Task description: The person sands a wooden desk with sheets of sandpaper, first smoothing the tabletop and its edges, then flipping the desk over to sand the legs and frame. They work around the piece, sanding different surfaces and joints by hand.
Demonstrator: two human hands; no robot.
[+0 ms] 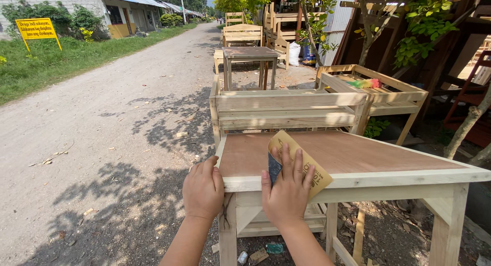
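Right hand (287,190) lies palm down, fingers spread flat, pressing a folded sandpaper sheet (299,161) onto the near rail of an unfinished wooden table (358,152), forearm rising from the bottom edge; it presses rather than grips. Left hand (203,188) curls loosely closed over the table's near-left corner, fingers on the rail, holding nothing else. Table has a brown plywood top in a pale frame and stands on dirt beside a gravel road (102,118), with a bench (289,108), a crate table (376,89) and 1 dark table (249,54) behind, in sun and leaf shade.
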